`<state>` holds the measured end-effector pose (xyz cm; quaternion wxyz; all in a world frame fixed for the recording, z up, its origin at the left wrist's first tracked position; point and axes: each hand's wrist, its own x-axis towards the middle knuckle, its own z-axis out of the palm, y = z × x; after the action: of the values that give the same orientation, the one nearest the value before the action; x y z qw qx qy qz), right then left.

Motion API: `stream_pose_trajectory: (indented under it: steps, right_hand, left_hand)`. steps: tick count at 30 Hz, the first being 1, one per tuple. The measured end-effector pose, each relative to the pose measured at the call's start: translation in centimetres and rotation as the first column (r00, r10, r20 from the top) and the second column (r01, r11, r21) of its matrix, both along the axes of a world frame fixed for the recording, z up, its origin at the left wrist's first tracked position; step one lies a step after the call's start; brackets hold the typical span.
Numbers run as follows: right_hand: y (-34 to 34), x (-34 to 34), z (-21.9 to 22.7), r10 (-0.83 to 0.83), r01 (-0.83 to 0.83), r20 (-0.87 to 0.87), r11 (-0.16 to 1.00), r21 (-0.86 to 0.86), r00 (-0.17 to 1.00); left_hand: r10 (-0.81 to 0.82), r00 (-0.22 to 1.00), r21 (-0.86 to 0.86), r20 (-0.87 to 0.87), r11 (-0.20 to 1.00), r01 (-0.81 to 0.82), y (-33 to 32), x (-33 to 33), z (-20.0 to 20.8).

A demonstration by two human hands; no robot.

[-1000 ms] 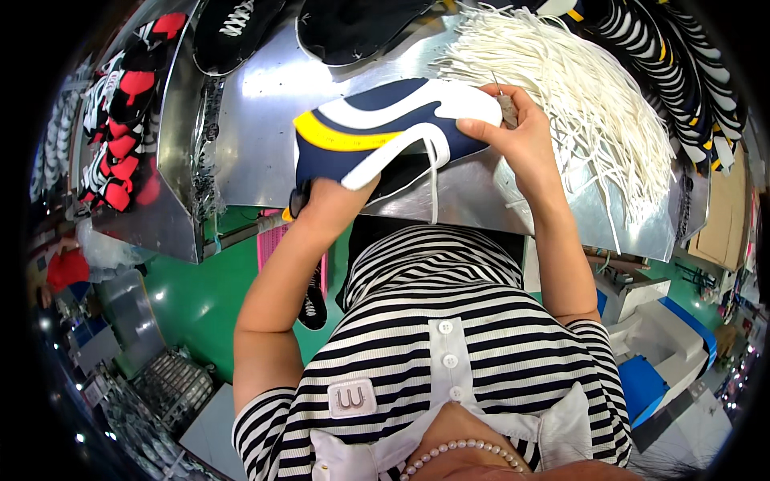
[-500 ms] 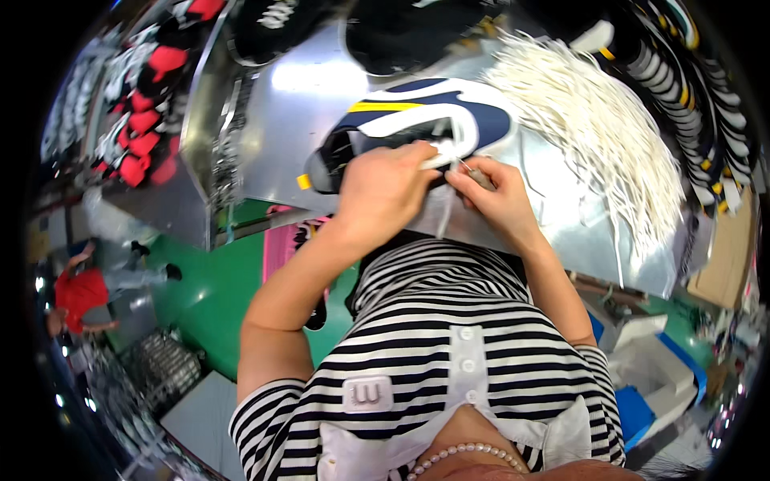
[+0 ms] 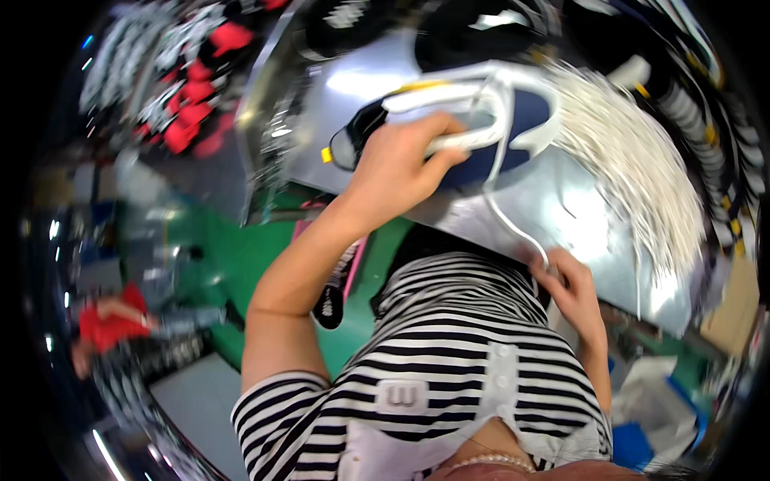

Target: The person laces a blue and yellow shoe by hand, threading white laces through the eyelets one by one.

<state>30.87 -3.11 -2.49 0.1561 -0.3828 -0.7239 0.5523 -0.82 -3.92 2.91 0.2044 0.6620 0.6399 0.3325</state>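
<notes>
A navy and white shoe upper [image 3: 529, 114] with a yellow stripe lies over the metal worktop. Closed on its near side, my left hand [image 3: 407, 160] pinches the white eyelet edge between thumb and fingers. A white shoelace [image 3: 513, 221] comes out of the upper and runs toward my body in a taut curve. At its near end my right hand [image 3: 568, 290] is closed on the lace, by the worktop's front edge. Motion smears those fingertips, and whether a tool is also in them I cannot make out.
A thick bundle of white laces [image 3: 634, 168] spreads over the worktop [image 3: 361, 88] at right. Dark shoes [image 3: 473, 36] stand at the back, with a stacked row of shoe parts [image 3: 706, 128] at far right. Red and black pieces [image 3: 188, 104] lie far left. A person in red [image 3: 112, 321] is at lower left.
My right hand has moved away from the upper, toward my body and right, drawing the lace out long. The hooked tool seen in it before no longer shows clearly. My left hand keeps its hold.
</notes>
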Motion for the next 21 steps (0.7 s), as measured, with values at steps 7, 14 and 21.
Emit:
stream_pose_trajectory:
  steps: [7, 14, 21]
  right_hand:
    - [5.0, -5.8, 1.3, -0.265, 0.289, -0.337, 0.957, 0.023, 0.904]
    - [8.8, -9.2, -0.3, -0.237, 0.296, -0.369, 0.949, 0.111, 0.899]
    - [8.7, -8.9, -2.3, -0.340, 0.432, -0.344, 0.869, 0.241, 0.875]
  left_hand:
    - [-0.250, 0.945, -0.351, -0.209, 0.922, 0.166, 0.6, 4.0, -2.5]
    - [-0.294, 0.881, -0.205, -0.369, 0.951, 0.232, 1.3, 5.2, -1.1]
    - [-0.184, 0.927, -0.215, -0.328, 0.970, 0.117, 2.9, 5.7, -3.7]
